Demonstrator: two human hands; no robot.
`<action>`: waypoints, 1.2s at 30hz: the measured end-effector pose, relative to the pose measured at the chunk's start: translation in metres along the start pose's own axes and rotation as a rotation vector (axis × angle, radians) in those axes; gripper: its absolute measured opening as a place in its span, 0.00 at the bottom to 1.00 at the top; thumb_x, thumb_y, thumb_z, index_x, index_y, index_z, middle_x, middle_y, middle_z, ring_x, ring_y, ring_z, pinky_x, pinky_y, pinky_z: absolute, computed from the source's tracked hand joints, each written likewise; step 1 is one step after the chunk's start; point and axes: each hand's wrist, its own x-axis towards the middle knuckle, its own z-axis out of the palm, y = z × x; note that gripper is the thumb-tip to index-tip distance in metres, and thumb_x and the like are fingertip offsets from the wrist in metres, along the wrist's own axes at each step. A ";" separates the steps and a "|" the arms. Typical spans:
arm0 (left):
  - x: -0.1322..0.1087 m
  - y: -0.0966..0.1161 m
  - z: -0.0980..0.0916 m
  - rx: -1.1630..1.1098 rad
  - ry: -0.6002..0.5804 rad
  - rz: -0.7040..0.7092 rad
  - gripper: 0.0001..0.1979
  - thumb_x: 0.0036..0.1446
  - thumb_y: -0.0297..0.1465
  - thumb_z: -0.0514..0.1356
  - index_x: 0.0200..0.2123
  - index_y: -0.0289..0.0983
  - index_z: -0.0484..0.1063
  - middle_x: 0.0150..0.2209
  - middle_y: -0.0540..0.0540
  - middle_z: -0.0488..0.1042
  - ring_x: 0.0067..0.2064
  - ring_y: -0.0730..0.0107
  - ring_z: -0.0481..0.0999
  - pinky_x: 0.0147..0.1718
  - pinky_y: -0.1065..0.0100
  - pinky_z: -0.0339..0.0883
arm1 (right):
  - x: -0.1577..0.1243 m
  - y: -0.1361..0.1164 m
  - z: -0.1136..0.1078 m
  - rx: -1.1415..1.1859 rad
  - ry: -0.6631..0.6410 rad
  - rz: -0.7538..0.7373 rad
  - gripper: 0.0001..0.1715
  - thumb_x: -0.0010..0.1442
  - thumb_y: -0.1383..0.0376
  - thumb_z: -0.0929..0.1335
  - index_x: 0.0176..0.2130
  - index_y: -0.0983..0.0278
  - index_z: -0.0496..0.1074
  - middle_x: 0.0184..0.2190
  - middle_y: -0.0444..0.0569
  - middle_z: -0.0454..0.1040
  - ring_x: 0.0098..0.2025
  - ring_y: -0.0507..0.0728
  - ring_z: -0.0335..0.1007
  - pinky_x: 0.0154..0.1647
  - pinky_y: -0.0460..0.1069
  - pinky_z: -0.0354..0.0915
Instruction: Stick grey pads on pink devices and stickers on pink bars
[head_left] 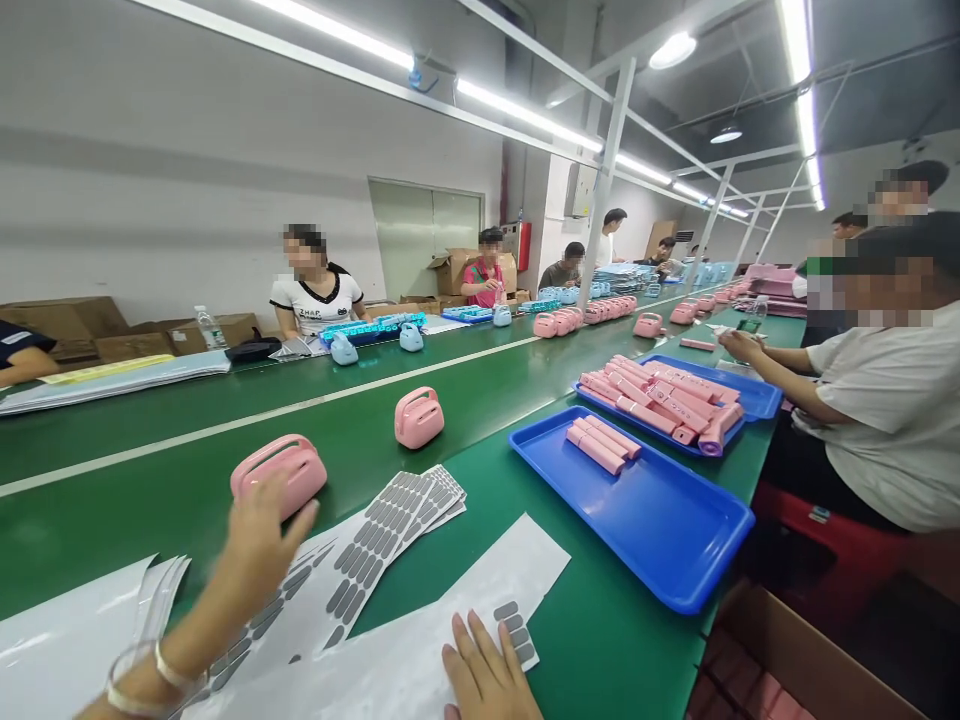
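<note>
left hand (pixel 259 545): fingers spread, pink handled case (pixel 289 470) partly hidden, contact unclear | right hand (pixel 484 672): fingers flat, released on white sheet (pixel 420 650), cut off by frame bottom

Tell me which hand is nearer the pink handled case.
The left. The left hand sits right at the pink handled case, overlapping it in view, while the right hand lies farther off, on a white sheet near the bottom of the view.

Carton (pixel 787 645) cut off, right hand (pixel 484 675) cropped
</note>
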 end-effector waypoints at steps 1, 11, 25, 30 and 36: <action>-0.020 0.012 -0.002 -0.024 -0.042 0.113 0.20 0.62 0.37 0.47 0.55 0.36 0.56 0.54 0.40 0.63 0.57 0.58 0.63 0.54 0.55 0.61 | 0.000 0.000 -0.001 0.005 -0.004 0.000 0.14 0.60 0.67 0.63 0.45 0.62 0.72 0.52 0.50 0.71 0.55 0.64 0.65 0.53 0.60 0.66; -0.146 0.055 -0.010 0.366 -0.330 0.888 0.25 0.48 0.29 0.61 0.52 0.40 0.67 0.51 0.37 0.70 0.47 0.50 0.73 0.37 0.58 0.73 | -0.004 0.009 -0.029 0.241 0.093 0.221 0.20 0.65 0.71 0.53 0.49 0.65 0.67 0.57 0.55 0.65 0.60 0.60 0.58 0.55 0.59 0.65; -0.153 0.069 -0.014 0.274 -0.661 0.678 0.22 0.55 0.20 0.52 0.54 0.31 0.65 0.55 0.29 0.62 0.55 0.43 0.63 0.46 0.51 0.67 | -0.008 0.022 -0.053 -0.093 -0.139 0.384 0.27 0.63 0.61 0.58 0.57 0.72 0.61 0.58 0.60 0.63 0.58 0.69 0.58 0.56 0.73 0.51; -0.152 0.074 -0.016 0.187 -0.754 0.491 0.33 0.46 0.09 0.40 0.53 0.29 0.66 0.56 0.32 0.60 0.58 0.48 0.58 0.50 0.51 0.64 | -0.003 0.014 -0.061 -0.132 -0.187 0.384 0.22 0.62 0.65 0.61 0.54 0.71 0.65 0.56 0.61 0.65 0.55 0.69 0.61 0.55 0.73 0.52; -0.131 0.076 -0.025 0.024 -0.571 -0.035 0.15 0.63 0.26 0.38 0.39 0.34 0.63 0.29 0.41 0.77 0.31 0.55 0.77 0.30 0.59 0.71 | 0.006 0.007 -0.073 -0.167 -0.173 0.365 0.15 0.60 0.68 0.63 0.46 0.65 0.72 0.52 0.60 0.69 0.52 0.69 0.64 0.54 0.70 0.54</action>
